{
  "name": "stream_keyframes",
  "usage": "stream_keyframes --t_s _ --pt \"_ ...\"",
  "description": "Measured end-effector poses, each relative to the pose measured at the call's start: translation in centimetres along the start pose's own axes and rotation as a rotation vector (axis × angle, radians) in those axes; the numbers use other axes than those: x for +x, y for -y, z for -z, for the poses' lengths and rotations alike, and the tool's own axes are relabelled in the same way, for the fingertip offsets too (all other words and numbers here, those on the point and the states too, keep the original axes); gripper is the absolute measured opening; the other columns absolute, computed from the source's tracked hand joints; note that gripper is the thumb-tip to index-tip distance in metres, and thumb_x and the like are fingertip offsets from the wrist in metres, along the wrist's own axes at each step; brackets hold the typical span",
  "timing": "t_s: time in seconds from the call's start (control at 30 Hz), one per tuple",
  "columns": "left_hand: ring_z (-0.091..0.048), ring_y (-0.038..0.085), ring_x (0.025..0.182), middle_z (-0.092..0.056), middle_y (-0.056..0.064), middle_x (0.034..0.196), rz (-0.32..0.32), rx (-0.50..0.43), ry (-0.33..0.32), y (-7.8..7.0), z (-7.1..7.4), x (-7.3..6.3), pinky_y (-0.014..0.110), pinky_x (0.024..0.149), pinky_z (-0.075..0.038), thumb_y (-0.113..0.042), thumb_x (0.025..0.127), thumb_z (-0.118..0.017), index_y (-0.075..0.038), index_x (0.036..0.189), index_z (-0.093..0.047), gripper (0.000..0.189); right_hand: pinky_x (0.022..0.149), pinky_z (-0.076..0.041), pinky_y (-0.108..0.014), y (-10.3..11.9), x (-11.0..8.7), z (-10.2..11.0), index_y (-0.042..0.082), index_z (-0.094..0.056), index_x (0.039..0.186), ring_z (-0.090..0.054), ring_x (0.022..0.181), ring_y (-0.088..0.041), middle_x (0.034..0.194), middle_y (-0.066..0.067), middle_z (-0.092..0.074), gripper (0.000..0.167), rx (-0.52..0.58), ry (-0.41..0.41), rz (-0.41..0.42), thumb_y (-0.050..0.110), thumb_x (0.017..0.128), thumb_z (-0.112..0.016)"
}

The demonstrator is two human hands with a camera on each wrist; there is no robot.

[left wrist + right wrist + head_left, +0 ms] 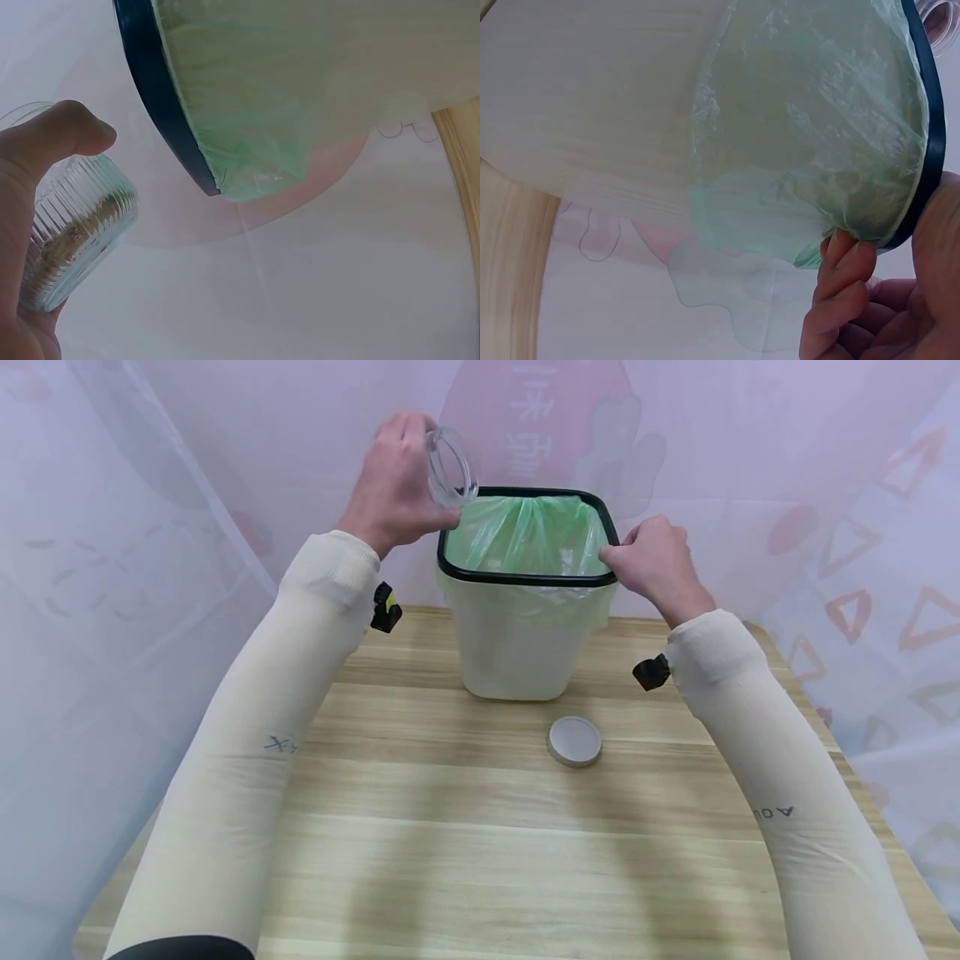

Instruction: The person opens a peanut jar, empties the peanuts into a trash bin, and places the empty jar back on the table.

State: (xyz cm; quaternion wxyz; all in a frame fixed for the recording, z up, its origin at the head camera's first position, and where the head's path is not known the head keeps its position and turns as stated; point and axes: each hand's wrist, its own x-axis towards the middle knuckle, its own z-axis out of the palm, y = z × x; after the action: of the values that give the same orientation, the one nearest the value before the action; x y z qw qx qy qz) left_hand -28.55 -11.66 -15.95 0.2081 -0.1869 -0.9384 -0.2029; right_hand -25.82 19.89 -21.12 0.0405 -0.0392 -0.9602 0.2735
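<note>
My left hand [393,485] grips a clear ribbed glass jar [90,225], tilted with its mouth toward the trash can [517,652], above the left side of the rim. Brown bits [67,244] lie along the inside of the jar. The white can stands upright on the table, lined with a green plastic bag [525,531] that folds over the outside beneath a black rim [528,580]. At the rim's right side, my right hand [660,560] pinches the edge between thumb and fingers, the fingertips [844,247] against the bag from outside.
A round, pale lid [575,741] lies flat on the wooden table [480,860] in front of the can. Behind the table hangs a pale printed curtain [315,410], close to the can's back. Curtains also hang along both sides.
</note>
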Motion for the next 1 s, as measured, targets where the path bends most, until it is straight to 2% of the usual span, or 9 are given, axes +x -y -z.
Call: stream_keyframes --t_s 0.17,0.53,0.77,0.9,1.0 --pt "-0.043 0.03 0.143 -0.049 0.017 0.152 -0.019 0.023 0.007 -0.2 -0.1 0.1 0.036 0.123 -0.044 -0.017 0.076 -0.088 0.002 0.151 -0.041 0.09 0.059 -0.039 -0.032 0.1 0.0 -0.1 0.014 -0.055 0.057 -0.042 0.068 -0.02 0.051 0.009 -0.037 0.038 0.0 -0.003 -0.005 0.032 0.091 -0.057" --pt "-0.046 0.034 0.137 -0.053 0.021 0.146 -0.139 0.108 -0.008 -0.9 -0.1 0.5 0.039 0.122 -0.043 -0.01 0.074 -0.087 0.006 0.146 -0.047 0.084 0.057 -0.039 -0.032 0.2 0.0 -0.2 0.014 -0.055 0.057 -0.042 0.066 -0.019 0.052 0.009 -0.039 0.037 -0.006 -0.017 -0.004 0.03 0.09 -0.057" --pt "-0.047 0.036 0.135 -0.055 0.022 0.14 -0.189 0.162 -0.03 -1.3 -0.3 0.9 0.04 0.122 -0.043 -0.006 0.073 -0.084 0.007 0.144 -0.047 0.081 0.054 -0.037 -0.031 0.4 0.0 -0.1 0.014 -0.05 0.058 -0.035 0.058 -0.016 0.052 0.009 -0.032 0.037 -0.002 -0.005 -0.011 0.03 0.09 -0.056" --pt "-0.047 0.036 0.136 -0.055 0.022 0.141 -0.216 0.19 -0.027 -1.4 -0.3 0.9 0.04 0.123 -0.041 -0.006 0.074 -0.085 0.007 0.145 -0.047 0.081 0.052 -0.034 -0.03 0.5 -0.1 -0.2 0.013 -0.047 0.058 -0.031 0.054 -0.015 0.052 0.008 -0.029 0.039 0.003 0.0 -0.013 0.03 0.091 -0.056" --pt "-0.046 0.037 0.138 -0.054 0.022 0.144 -0.238 0.222 -0.025 -1.4 -0.4 1.0 0.04 0.125 -0.039 -0.006 0.075 -0.085 0.007 0.145 -0.047 0.081 0.053 -0.035 -0.03 0.6 -0.1 -0.3 0.013 -0.049 0.059 -0.033 0.055 -0.015 0.052 0.008 -0.032 0.039 0.002 0.003 -0.013 0.031 0.093 -0.056"
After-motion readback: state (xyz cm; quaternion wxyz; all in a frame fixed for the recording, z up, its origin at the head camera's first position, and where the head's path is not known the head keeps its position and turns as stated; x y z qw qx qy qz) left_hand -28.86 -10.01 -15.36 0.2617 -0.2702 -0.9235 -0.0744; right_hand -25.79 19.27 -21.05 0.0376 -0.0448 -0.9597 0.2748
